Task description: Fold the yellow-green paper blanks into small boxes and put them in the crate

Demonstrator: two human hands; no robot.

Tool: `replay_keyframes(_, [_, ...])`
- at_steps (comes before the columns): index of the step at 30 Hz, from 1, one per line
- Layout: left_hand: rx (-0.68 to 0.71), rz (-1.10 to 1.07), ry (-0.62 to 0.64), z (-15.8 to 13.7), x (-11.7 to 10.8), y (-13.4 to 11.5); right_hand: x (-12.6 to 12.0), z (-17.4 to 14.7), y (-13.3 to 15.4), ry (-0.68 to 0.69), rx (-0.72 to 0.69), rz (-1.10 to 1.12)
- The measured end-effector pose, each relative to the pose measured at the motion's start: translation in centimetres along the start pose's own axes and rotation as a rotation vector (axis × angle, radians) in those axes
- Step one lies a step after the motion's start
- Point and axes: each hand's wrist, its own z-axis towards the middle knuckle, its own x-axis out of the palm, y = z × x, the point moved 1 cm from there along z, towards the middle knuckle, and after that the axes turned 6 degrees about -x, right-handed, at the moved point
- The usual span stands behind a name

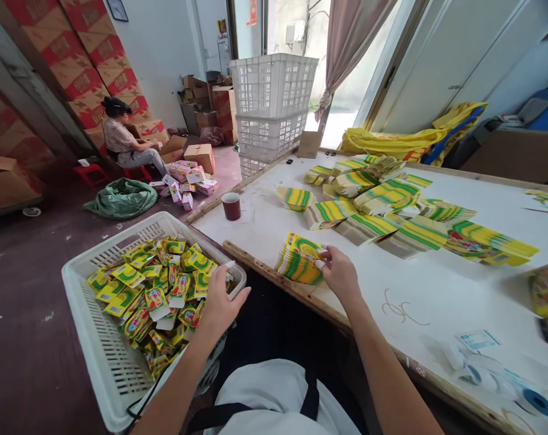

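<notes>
My left hand (pixel 222 305) is over the right rim of a white plastic crate (pixel 86 323), thumb and fingers apart, nothing visible in it. Inside the crate lies a heap of small yellow-green folded boxes (pixel 180 287), some with white flaps showing. At the table's near edge stands a stack of flat yellow-green cartons (pixel 298 260). My right hand (pixel 339 272) is at the stack's right side, its fingers pinched on the edge of a carton there. White coverings show on fingertips of both hands.
More carton stacks (pixel 386 196) spread across the white table (pixel 368 287). A dark red mug (pixel 231 207) stands at its left edge; tape rolls (pixel 536 402) lie at right. Behind are stacked white crates (pixel 274 90). A seated person (pixel 124 136) works beside pink boxes (pixel 187 181).
</notes>
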Motion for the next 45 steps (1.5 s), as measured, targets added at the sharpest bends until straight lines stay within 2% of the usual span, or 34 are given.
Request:
replay_keyframes(4, [-0.195,-0.295,0.239,-0.9,1.9,-0.9,-0.5,-0.5,1.2,-0.032,0.021,0.027])
replay_keyframes(7, [-0.305,-0.595,0.341,-1.3,3.0,-2.2,-0.4,-2.3,4.1,-0.024,0.040,0.100])
replay_keyframes(9, [-0.317,-0.816,0.344,-1.4,3.5,-3.6,0.5,-4.4,6.7,0.041,0.019,0.218])
replay_keyframes(12, [-0.364,-1.026,0.320,-1.4,3.8,-5.5,2.5,-7.8,10.6,0.211,0.076,0.693])
replay_keyframes(14, [-0.427,-1.057,0.260,-1.4,3.8,-6.0,3.7,-9.6,12.3,0.272,0.163,0.937])
replay_keyframes(17, [-0.462,-1.005,0.099,-1.5,3.6,-5.6,4.6,-11.2,13.4,0.352,0.253,1.095])
replay_keyframes(20, [-0.466,-0.917,0.059,-2.1,3.6,-4.8,4.6,-11.4,12.9,0.382,0.258,1.025])
replay_keyframes(24, [-0.409,-0.974,0.173,-2.6,3.5,-4.9,3.4,-10.5,11.1,0.262,0.203,0.891])
replay_keyframes(29, [-0.394,-0.938,0.248,-2.0,2.7,-5.2,1.2,-9.6,8.8,0.268,0.092,0.774])
replay_keyframes(32, [-0.352,-0.927,0.332,-1.1,1.7,-4.5,-0.3,-9.1,7.6,0.169,-0.087,0.535])
replay_keyframes(35, [-0.262,-0.844,0.448,-0.3,0.7,-3.8,-1.5,-8.7,7.1,0.144,-0.360,0.254])
replay_keyframes(38, [-0.195,-0.515,0.692,-0.5,0.6,-3.9,-1.7,-8.7,7.6,0.228,-0.586,0.107])
replay_keyframes(40, [-0.158,-0.309,0.809,-1.4,1.3,-4.4,-1.3,-9.1,8.0,0.185,-0.639,0.090])
replay_keyframes(42, [-0.164,-0.246,0.773,-2.3,2.3,-5.0,-0.6,-9.8,8.5,0.028,-0.597,0.097])
replay_keyframes(45, [-0.227,-0.297,0.568,-3.0,3.3,-5.4,0.7,-11.3,9.1,-0.180,-0.452,0.168])
